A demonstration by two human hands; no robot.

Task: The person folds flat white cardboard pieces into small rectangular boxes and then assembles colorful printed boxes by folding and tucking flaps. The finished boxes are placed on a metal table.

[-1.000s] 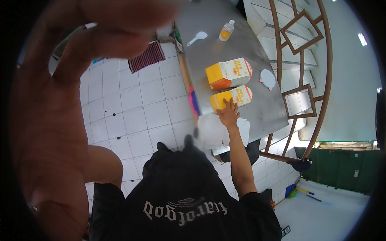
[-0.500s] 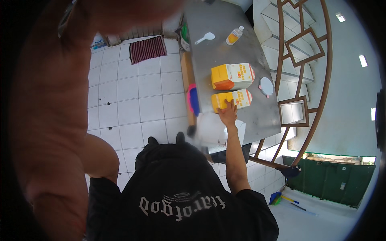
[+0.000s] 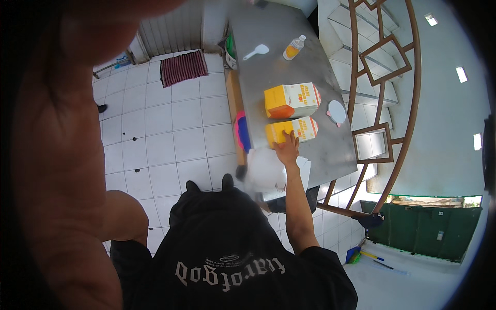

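Note:
My right hand point(image 3: 287, 148) reaches forward over the near end of a steel table point(image 3: 279, 31) and lies, fingers apart, on the end of an orange and white carton point(image 3: 304, 128). A second, larger carton of the same kind point(image 3: 292, 99) lies just beyond it. A blurred white bag-like thing point(image 3: 262, 168) and a white sheet point(image 3: 305, 170) sit at the table's near edge by my wrist. My left hand point(image 3: 57, 155) is raised very close to the camera, blurred, filling the left side; its fingers cannot be made out.
Farther along the table are a small bottle of orange liquid point(image 3: 293, 47), a white spoon point(image 3: 257, 50) and a round white lid point(image 3: 336, 111). A wooden bench point(image 3: 234, 98) with a pink and blue item point(image 3: 243, 133) runs along the table's left. A brown lattice railing point(image 3: 385, 67) stands right; a striped mat point(image 3: 183, 67) lies on the tiled floor.
The view has tilted so more of the table's far end shows. My left hand has spread further over the left side. My right hand has stayed on the near carton.

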